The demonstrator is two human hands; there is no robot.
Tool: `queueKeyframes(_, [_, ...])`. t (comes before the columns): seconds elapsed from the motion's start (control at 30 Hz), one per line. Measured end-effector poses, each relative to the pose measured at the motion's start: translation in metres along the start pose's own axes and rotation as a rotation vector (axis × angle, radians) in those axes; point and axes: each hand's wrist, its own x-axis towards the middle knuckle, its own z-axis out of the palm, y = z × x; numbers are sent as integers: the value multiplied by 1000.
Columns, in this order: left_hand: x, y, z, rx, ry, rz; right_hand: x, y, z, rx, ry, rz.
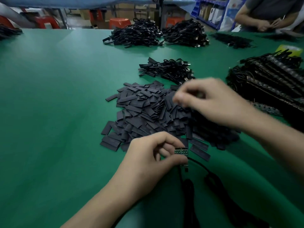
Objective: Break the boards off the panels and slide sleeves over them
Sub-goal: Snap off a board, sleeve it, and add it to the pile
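The left hand (148, 159) is low in the middle, just over the green worktop (49, 104). Its thumb and fingers (166, 139) pinch a small board (181, 151). The board is a little green strip with rows of tiny shiny dots. It stands on end in the hand. Its long side runs away from the person, so the top end points at the sleeves and the bottom end points back at the person. A black cable (202, 168) comes out at the bottom end of the board. It curls down toward the near edge of the picture.

The sleeves (148, 112) are flat black bits, heaped in one big pile on the worktop just past the left hand. Some lie loose at the edge of the pile, pointing all ways.

The right hand (212, 102) hovers over the right side of that pile. It is blurry. Its fingers are curled in, but I cannot tell if they pinch anything.

The panels (273, 83) lie in a dark stack at the right edge, with black wires around them. A small heap of cables (167, 69) sits behind the sleeves, and two big heaps (136, 33) sit farther back. Another person's hands (269, 24) are at the far right corner.
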Motion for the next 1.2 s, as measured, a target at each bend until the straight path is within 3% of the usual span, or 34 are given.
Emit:
queueKeyframes(0.2, [4, 1, 2, -323, 69, -54, -87, -3, 25, 325, -199, 116])
queueKeyframes(0.43, [1, 4, -1, -368, 45, -83, -100, -9, 45, 652, -103, 153])
queueKeyframes(0.73, [2, 2, 4, -537, 25, -115, -101, -17, 51, 726, -6, 140])
queueKeyframes(1.07, [5, 4, 2, -547, -33, -84, -100, -15, 45, 998, -142, 196])
queueKeyframes(1.13, [6, 3, 1, -441, -6, -69, -98, -13, 42, 1029, -146, 232])
queueKeyframes(1.2, [5, 0, -1, -170, 32, -3, -97, -10, 38, 1001, -111, 248])
